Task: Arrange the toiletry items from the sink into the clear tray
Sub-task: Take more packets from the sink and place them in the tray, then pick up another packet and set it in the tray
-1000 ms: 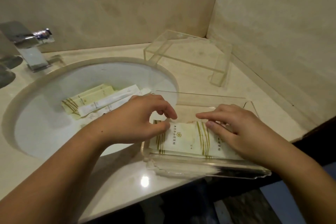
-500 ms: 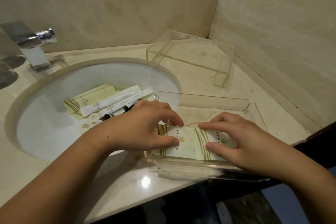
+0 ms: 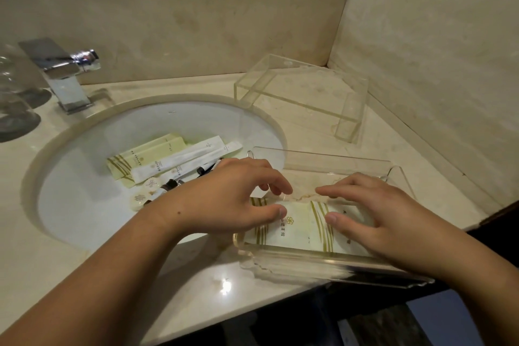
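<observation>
— Where are the hands?
— Both over the clear tray (image 3: 323, 159) at the counter's front edge. The left hand (image 3: 233, 194) and right hand (image 3: 384, 213) have fingers loosely spread and curled, thumbs resting on the pale green packets (image 3: 297, 229) lying flat inside.
— Pinching anything?
— Neither hand is closed around anything.
— And the rest?
— More packets (image 3: 148, 154), white sachets (image 3: 182, 159) and small round items (image 3: 151, 183) lie in the sink (image 3: 84, 205)

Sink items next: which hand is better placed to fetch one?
Left, probably. The left hand sits at the sink edge, beside the white sachets. The right hand is over the clear tray, farther away, resting on the green packets.
</observation>
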Available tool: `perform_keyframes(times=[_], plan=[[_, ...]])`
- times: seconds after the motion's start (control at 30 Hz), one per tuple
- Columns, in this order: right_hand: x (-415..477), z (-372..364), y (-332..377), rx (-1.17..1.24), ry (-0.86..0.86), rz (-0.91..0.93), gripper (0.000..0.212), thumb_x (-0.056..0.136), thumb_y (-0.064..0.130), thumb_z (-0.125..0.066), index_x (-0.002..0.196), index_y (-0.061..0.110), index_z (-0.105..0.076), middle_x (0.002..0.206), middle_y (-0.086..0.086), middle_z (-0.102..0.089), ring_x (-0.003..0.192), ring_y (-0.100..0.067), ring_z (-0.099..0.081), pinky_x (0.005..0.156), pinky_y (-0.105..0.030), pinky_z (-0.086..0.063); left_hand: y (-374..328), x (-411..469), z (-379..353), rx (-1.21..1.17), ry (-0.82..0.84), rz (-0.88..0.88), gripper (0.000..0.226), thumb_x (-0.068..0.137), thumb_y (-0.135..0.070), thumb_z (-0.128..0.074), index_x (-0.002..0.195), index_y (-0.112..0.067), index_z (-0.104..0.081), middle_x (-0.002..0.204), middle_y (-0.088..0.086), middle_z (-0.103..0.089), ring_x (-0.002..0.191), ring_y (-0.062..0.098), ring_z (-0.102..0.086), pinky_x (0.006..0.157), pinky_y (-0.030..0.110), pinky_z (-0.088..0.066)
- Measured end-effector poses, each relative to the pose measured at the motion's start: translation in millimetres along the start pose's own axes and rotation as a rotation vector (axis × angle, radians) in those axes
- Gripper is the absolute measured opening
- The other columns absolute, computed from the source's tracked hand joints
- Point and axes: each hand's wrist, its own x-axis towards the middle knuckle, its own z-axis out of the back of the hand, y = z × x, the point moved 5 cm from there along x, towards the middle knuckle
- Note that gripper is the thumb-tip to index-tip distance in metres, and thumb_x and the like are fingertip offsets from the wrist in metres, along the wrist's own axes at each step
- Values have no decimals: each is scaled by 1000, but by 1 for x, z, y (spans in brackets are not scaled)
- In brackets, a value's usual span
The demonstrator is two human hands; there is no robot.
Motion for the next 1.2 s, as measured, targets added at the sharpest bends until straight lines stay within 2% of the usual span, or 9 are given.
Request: perform_keyframes(times=[0.13,0.23,0.33,0.5,0.6,0.7,0.87,1.03,1.2], plan=[[8,12,13,-13,-80,17,45,89,64,-49,132,52,-54,122,34,-49,124,11,-42,103,-18,-37,-2,0,8,7,-64,-1,32,95,-54,-56,125,-45,-62,118,-26,-59,114,-5,-50,102,29,-43],[22,24,39,-19,-128,64,43,90,60,-49,132,51,-54,125,34,-49,122,11,-43,95,-13,-36,2,-7,31,62,-144,10,32,96,-52,-53,127,-46,-59,120,-28,-56,113,-7,-47,102,28,-41],[44,29,71,-17,-154,119,44,90,60,-49,133,51,-52,128,32,-48,122,7,-44,95,-19,-40,18,-18,61,76,-234,50,30,98,-48,-52,126,-44,-60,117,-26,-58,113,-4,-50,100,29,-44],[92,13,118,-9,-143,214,41,94,54,-53,134,45,-55,130,26,-50,121,4,-45,100,-20,-38,70,-42,97,101,-334,168,26,99,-36,-58,124,-37,-64,117,-21,-63,109,-3,-55,88,9,-38],[124,-5,139,-35,-116,246,39,95,49,-56,134,40,-58,132,18,-54,123,-2,-49,104,-25,-40,110,-53,108,120,-363,255,27,99,-33,-59,125,-32,-66,119,-14,-64,108,3,-57,91,22,-43],[159,-25,155,-110,-61,253,40,96,47,-55,135,36,-58,134,12,-56,124,-8,-50,102,-26,-39,151,-61,111,133,-347,373,30,99,-33,-59,128,-30,-64,123,-13,-64,110,5,-57,89,25,-42],[218,-67,172,-191,51,227,41,95,45,-54,134,34,-58,132,3,-57,124,-20,-52,106,-44,-42,211,-63,105,130,-245,529,34,95,-35,-64,129,-30,-62,126,-9,-66,109,10,-62,96,35,-52],[269,-115,168,-271,222,163,40,96,40,-54,134,29,-59,133,2,-60,126,-22,-50,104,-42,-44,262,-61,88,188,-138,697,42,92,-30,-69,133,-28,-59,127,-7,-66,108,15,-62,90,31,-52],[306,-156,155,-356,319,96,45,96,38,-53,141,30,-52,143,1,-53,133,-24,-45,108,-46,-41,295,-61,69,175,-60,810,55,89,-29,-71,140,-29,-51,138,0,-57,122,21,-56,97,36,-50]])
